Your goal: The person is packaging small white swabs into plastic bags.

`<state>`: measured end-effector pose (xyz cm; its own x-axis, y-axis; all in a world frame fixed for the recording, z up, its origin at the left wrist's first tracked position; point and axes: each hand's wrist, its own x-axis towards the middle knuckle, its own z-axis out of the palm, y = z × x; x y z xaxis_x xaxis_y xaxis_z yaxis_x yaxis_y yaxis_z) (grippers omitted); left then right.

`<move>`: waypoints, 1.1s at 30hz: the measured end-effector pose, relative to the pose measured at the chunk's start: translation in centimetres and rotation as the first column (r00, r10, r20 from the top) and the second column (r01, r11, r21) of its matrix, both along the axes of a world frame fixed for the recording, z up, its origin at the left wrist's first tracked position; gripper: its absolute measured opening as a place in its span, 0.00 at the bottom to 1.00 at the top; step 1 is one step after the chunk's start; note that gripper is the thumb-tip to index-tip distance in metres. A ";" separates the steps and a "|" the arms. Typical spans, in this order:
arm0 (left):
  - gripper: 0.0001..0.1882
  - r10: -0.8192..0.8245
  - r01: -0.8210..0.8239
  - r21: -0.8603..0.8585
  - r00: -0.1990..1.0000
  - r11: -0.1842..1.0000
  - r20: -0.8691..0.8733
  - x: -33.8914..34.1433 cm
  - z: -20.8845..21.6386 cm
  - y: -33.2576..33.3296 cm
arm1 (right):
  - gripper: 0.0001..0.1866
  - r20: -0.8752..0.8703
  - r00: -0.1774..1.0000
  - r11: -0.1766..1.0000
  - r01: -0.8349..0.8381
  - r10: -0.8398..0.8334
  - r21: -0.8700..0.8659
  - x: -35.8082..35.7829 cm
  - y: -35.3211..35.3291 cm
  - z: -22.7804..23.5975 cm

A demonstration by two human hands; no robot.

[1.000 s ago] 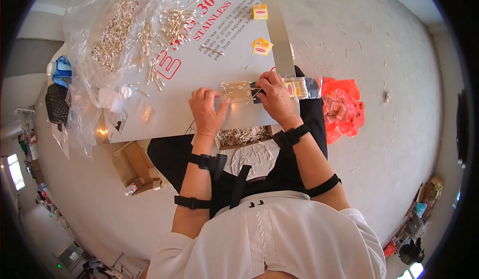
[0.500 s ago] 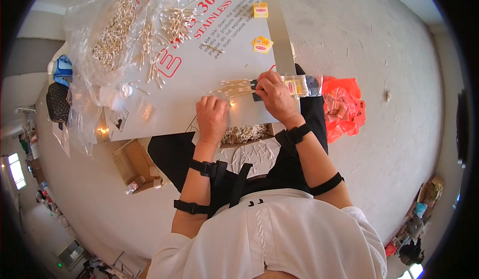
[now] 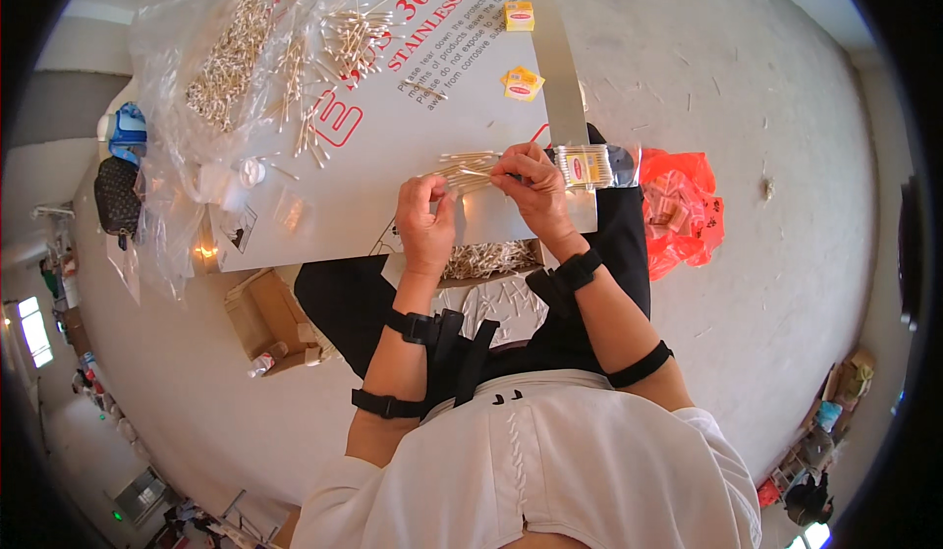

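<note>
Over the near edge of the metal-topped table, my right hand (image 3: pixel 535 191) pinches the right ends of several cotton swabs (image 3: pixel 466 170) with wooden sticks. The swabs lie roughly side by side, their other ends toward my left hand (image 3: pixel 425 225). My left fingers are drawn together by those ends; what they grip, if anything, is too small to make out. Just right of my right hand is a clear packet of cotton swabs (image 3: pixel 585 167) with a yellow label, at the table's right edge.
A large clear bag of loose swabs (image 3: pixel 231 63) spills onto the table (image 3: pixel 393 225) at the far left. Yellow cards (image 3: pixel 521 83) and a small yellow box (image 3: pixel 519 16) lie far right. Below are a swab-filled box (image 3: pixel 491 258), a cardboard box (image 3: pixel 263 318) and a red bag (image 3: pixel 683 210).
My right hand has shifted slightly and the dark piece by its fingers no longer shows. My left hand has moved a little right, its fingers lifted nearer the swab ends.
</note>
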<state>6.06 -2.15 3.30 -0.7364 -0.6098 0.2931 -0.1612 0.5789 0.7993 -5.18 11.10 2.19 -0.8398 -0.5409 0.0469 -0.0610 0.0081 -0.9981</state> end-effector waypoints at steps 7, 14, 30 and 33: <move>0.12 -0.072 0.126 0.396 0.986 0.909 -0.148 0.0 3.0 0.3 | 0.06 0.213 0.965 0.981 -0.120 0.151 -0.153 0.3 0.5 1.9; 0.07 -0.199 0.328 0.523 0.937 0.787 -0.289 -0.8 6.8 1.4 | 0.04 0.308 0.914 0.933 -0.160 0.263 -0.321 1.1 0.4 2.1; 0.07 -0.173 0.286 0.657 0.957 0.698 -0.233 0.3 7.4 1.8 | 0.02 0.242 0.931 0.953 -0.229 0.274 -0.196 1.2 1.7 3.2; 0.09 -0.181 0.336 0.677 0.939 0.655 -0.291 0.3 7.4 1.8 | 0.02 0.280 0.913 0.943 -0.235 0.297 -0.234 1.3 1.9 3.5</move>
